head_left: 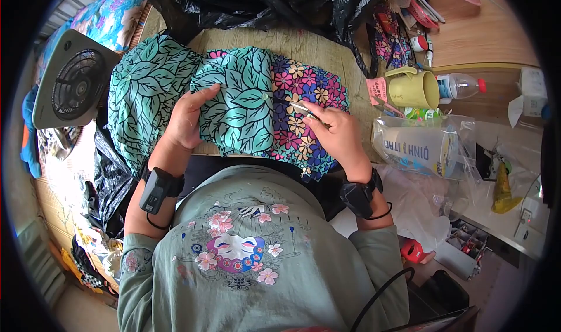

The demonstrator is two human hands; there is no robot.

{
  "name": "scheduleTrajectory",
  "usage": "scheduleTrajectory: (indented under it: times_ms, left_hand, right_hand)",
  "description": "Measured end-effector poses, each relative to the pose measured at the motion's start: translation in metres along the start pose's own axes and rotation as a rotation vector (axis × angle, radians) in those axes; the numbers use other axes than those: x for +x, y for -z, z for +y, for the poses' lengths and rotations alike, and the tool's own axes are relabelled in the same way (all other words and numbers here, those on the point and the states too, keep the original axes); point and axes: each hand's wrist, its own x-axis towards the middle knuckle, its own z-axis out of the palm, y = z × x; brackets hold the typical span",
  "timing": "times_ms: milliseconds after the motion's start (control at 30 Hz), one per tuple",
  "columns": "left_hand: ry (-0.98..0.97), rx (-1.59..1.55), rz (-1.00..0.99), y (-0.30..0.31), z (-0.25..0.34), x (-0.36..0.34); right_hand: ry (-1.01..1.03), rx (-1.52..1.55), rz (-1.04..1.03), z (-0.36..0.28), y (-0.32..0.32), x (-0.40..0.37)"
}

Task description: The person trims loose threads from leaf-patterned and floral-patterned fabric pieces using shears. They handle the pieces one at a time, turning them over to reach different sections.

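Teal leaf-print fabric lies folded over a floral piece in pink, blue and cream on the wooden table. My left hand rests at the left edge of the folded teal part, its thumb on top and the other fingers mostly hidden beneath. My right hand is closed on a small pointed metal tool, whose tip points left toward a small round button on the teal fabric. The exact kind of tool is unclear.
More teal fabric is heaped at the left, beside a grey fan. Black plastic bags lie along the back. On the right are a yellow mug, a clear bottle and a clear plastic bag.
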Motion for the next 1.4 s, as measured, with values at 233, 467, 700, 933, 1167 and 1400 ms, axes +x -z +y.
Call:
scheduleTrajectory:
  times_ms: [233,467,700,933,1167,1400]
  left_hand:
    - [-0.003,0.004,-0.007,0.003,-0.001,0.001]
    - [-0.010,-0.012,-0.014,-0.003,0.000,-0.001]
    - [-0.006,0.006,0.027,0.000,-0.001,0.001]
    - [0.014,0.004,0.053,0.004,-0.002,0.003]
    - [0.016,-0.008,0.050,0.004,-0.001,0.003]
    - [0.004,-0.001,0.029,-0.001,0.000,0.001]
  right_hand:
    - [-0.053,-0.022,-0.022,-0.008,0.002,0.000]
    - [-0.167,0.204,0.159,-0.001,0.008,-0.002]
    - [-0.325,0.331,0.354,0.040,0.024,-0.004]
    - [-0.437,0.224,0.149,0.031,0.025,0.006]
    - [-0.437,0.125,0.183,0.041,0.010,0.008]
    - [-0.406,0.162,0.211,0.036,0.015,0.011]
